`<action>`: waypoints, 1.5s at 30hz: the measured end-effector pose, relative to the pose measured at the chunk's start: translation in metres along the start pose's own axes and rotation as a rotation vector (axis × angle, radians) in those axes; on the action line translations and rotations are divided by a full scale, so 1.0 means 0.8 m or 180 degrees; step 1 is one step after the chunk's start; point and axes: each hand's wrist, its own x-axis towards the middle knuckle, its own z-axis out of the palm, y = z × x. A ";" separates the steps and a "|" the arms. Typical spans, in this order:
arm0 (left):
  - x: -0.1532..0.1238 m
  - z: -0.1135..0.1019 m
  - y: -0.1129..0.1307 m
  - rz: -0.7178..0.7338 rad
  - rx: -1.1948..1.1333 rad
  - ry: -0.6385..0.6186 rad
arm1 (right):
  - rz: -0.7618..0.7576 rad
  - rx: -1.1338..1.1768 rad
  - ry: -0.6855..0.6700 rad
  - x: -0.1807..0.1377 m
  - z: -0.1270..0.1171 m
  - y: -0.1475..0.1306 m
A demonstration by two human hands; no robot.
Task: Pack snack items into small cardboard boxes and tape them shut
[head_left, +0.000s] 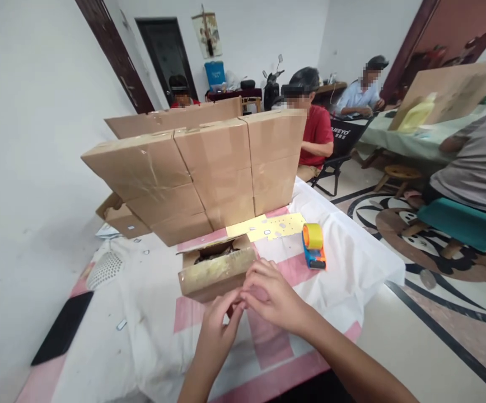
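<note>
We see our left hand (219, 319) and right hand (270, 296) meeting low over the tabletop (352, 263), fingertips touching each other just in front of a small open cardboard box (215, 268). The fingers (231, 305) of the left hand are curled and pressed together toward the right hand's fingertips; whether they pinch something small between them we cannot tell, it's hidden. Right hand fingers are bent, knuckles up, also closed in.

The small box sits just beyond the fingers, its near flap touching or almost touching the right hand's knuckles, lid flaps up, dark contents inside, unclear what. Just right of the fingers and a bit further away stands an orange-and-blue tape dispenser (313, 246) with a yellow roll, apart from the box. Beyond that lies a yellow sheet (268, 226) flat on the cloth. Far behind the box a wall of stacked cardboard cartons (209, 168) leans up. Far left of the fingers, a black phone (62, 327) lies at the tabletop edge, well apart. Small white bits are scattered on the cloth to the left.

Other people sit at tables in the background (316, 131).
</note>
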 end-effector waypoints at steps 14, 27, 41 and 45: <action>0.014 -0.051 -0.008 -0.0366 0.0929 0.0256 | -0.0132 0.0148 0.0258 0.018 -0.038 -0.011; 0.083 -0.044 -0.036 0.0588 0.3168 -0.0449 | 0.0471 0.0779 -0.0136 0.076 -0.083 0.016; 0.069 -0.036 -0.041 0.0695 0.3258 -0.0280 | 0.0701 -0.1091 -0.0840 0.155 0.005 0.106; 0.068 -0.034 -0.042 0.0744 0.3275 -0.0225 | 0.0440 -0.1304 -0.0956 0.156 0.004 0.114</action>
